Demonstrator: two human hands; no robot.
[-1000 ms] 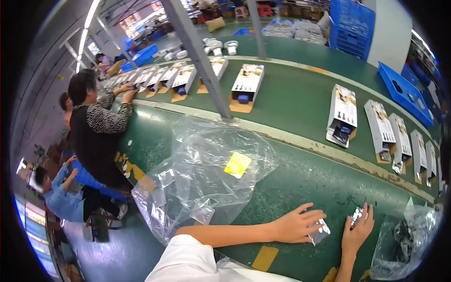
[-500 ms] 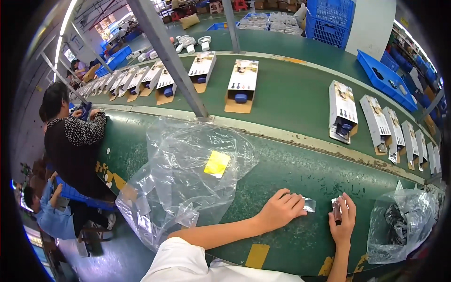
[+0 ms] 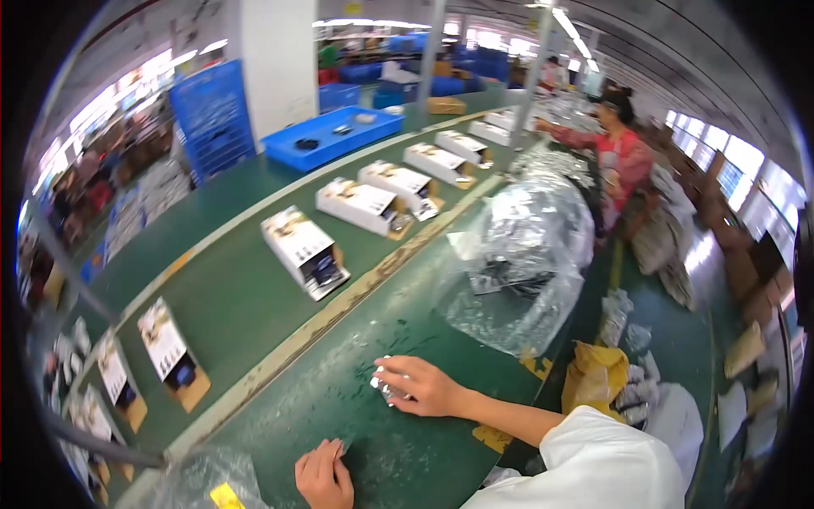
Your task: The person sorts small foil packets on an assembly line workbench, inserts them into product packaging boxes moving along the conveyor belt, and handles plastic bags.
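My right hand (image 3: pixel 431 388) rests on the green worktable with its fingers curled over a small crinkled silver foil packet (image 3: pixel 387 390). Closer to me and to the left, my left hand (image 3: pixel 322 477) lies with bent fingers, and a sliver of a small shiny clear packet (image 3: pixel 346 448) shows at its fingertips. Most of that packet is hidden or blurred. Beyond my right hand stands a large clear plastic bag (image 3: pixel 543 229) holding many silver packets. Another clear bag (image 3: pixel 191 482), with a yellow label (image 3: pixel 225 496), lies left of my left hand.
Open white boxes (image 3: pixel 297 246) with dark blue items line the green conveyor belt (image 3: pixel 229 280) past a raised, worn edge. A blue tray (image 3: pixel 331 140) sits beyond them. A co-worker in red (image 3: pixel 623 161) is farther along. A yellow bag (image 3: pixel 593 373) lies right of the table.
The view has swung to the right, bringing the bag of silver packets and the co-worker in red into sight. Both hands stay low over the table with the small packets.
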